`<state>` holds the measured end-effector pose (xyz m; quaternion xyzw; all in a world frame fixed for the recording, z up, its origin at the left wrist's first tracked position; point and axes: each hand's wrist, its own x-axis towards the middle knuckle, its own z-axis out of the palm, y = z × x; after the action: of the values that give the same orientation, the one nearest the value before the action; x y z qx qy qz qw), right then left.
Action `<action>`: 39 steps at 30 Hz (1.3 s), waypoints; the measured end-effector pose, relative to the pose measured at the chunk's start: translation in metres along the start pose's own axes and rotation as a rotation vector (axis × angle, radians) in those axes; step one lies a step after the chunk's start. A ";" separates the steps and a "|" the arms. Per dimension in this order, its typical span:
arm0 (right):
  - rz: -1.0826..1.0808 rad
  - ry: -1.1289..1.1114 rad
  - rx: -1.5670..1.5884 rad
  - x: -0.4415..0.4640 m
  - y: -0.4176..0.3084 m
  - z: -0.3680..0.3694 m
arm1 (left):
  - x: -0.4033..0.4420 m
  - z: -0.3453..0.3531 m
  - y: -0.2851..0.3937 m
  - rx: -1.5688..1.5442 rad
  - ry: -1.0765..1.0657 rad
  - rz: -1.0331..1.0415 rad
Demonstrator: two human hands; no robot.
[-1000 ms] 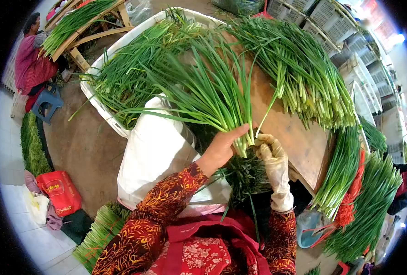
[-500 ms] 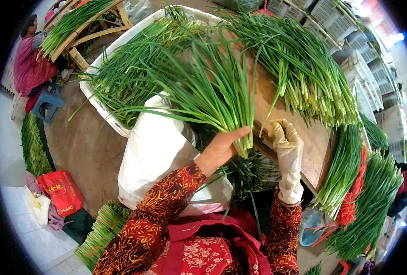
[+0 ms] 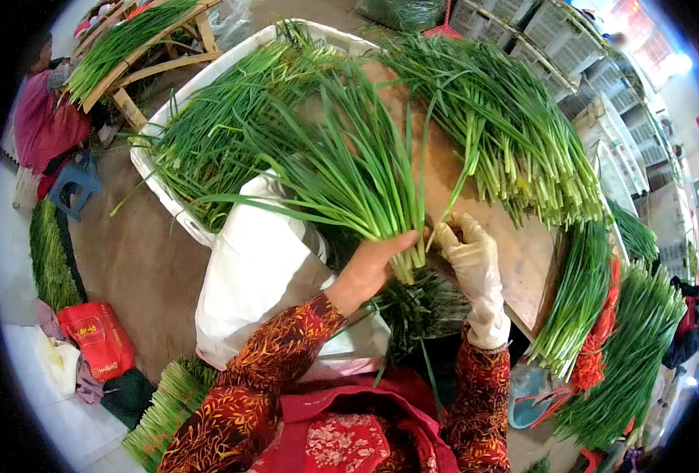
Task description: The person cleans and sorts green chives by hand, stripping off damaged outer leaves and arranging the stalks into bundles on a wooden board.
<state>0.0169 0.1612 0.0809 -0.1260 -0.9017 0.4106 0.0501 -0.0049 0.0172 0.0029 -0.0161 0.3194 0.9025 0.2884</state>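
Note:
My bare left hand [image 3: 365,270] is wrapped round the pale stems of a fanned bunch of garlic chives [image 3: 357,177], leaves pointing up and away. Close beside the stem ends, my right hand [image 3: 474,264] wears a cream glove, its thumb and fingers pinched together. A thin chive stalk [image 3: 453,199] runs down into these fingertips; its lower end is hard to make out. Beneath the hands lies a wooden board [image 3: 515,236], with a large heap of chives [image 3: 515,134] on its far right side. Dark cut leaves [image 3: 412,315] show below my left hand.
A white crate [image 3: 154,175] of loose chives stands at the left, near white sheeting [image 3: 243,276]. Red ties [image 3: 594,359] hang beside more chives [image 3: 574,307] at the right. A person [image 3: 46,126] sits near a blue stool [image 3: 74,185]. Stacked crates [image 3: 558,39] stand behind.
My right hand has moved left, towards the stem ends, and its fingers have closed near the thin stalk. My left hand, still gripping the bunch, sits slightly lower and further left in view.

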 end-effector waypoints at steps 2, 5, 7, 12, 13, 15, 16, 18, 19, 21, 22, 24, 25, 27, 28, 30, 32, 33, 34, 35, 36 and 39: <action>-0.006 0.001 -0.058 -0.009 0.003 -0.002 | -0.002 0.000 0.001 0.029 -0.022 0.009; 0.037 0.053 -0.349 -0.010 0.011 -0.009 | -0.008 0.006 0.003 0.023 -0.018 0.014; 0.062 0.058 -0.322 -0.015 0.003 -0.008 | -0.008 0.006 0.000 0.029 -0.007 0.008; -0.206 -0.031 0.002 -0.013 -0.012 0.014 | -0.005 0.000 -0.014 0.114 0.085 -0.027; -0.287 0.045 -0.103 -0.009 -0.008 0.021 | -0.005 0.000 -0.013 0.116 0.086 -0.024; -0.283 0.032 -0.143 -0.004 -0.008 0.022 | -0.007 0.001 -0.013 0.233 0.111 0.017; -0.271 0.022 -0.186 -0.003 -0.008 0.023 | -0.007 0.003 -0.013 0.232 0.100 0.063; -0.297 0.020 -0.190 0.000 -0.004 0.025 | -0.005 -0.001 -0.015 0.220 0.077 0.054; -0.325 0.018 -0.194 0.002 -0.004 0.026 | -0.003 -0.003 -0.016 0.209 0.054 0.046; -0.149 -0.058 -0.098 0.005 -0.012 0.022 | -0.003 -0.005 -0.018 0.203 0.060 0.011; 0.027 -0.138 -0.001 0.007 -0.016 0.021 | -0.004 -0.005 -0.017 0.197 0.075 -0.022; -0.011 -0.139 -0.049 0.006 -0.020 0.021 | -0.003 -0.007 -0.020 0.159 0.083 -0.038; -0.043 -0.140 -0.097 0.005 -0.022 0.020 | -0.003 -0.008 -0.020 0.159 0.081 -0.036; 0.007 -0.154 -0.070 0.004 -0.022 0.020 | -0.005 -0.011 -0.019 0.174 0.036 -0.038; -0.015 -0.165 -0.135 0.005 -0.017 0.021 | -0.004 -0.014 -0.021 0.175 0.025 -0.061; -0.019 -0.185 -0.214 0.005 -0.016 0.019 | -0.005 -0.017 -0.024 0.216 0.018 -0.042; -0.011 -0.199 -0.141 0.004 -0.015 0.017 | -0.006 -0.016 -0.024 0.256 0.013 -0.026; -0.001 -0.213 -0.068 0.004 -0.015 0.016 | -0.006 -0.014 -0.025 0.217 0.015 -0.015; -0.001 -0.212 -0.068 0.003 -0.014 0.015 | -0.006 -0.011 -0.023 0.179 0.017 -0.004; 0.012 -0.172 0.060 0.001 -0.013 0.015 | -0.008 -0.009 -0.020 0.179 0.016 -0.004; 0.024 -0.132 0.187 -0.001 -0.011 0.015 | -0.009 -0.007 -0.016 0.050 0.010 -0.039; 0.034 -0.088 0.411 -0.008 0.005 0.020 | -0.011 -0.001 -0.013 -0.149 0.010 -0.021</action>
<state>0.0218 0.1477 0.0648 -0.1103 -0.7980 0.5918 0.0284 0.0105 0.0193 -0.0026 -0.0456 0.2525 0.9206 0.2943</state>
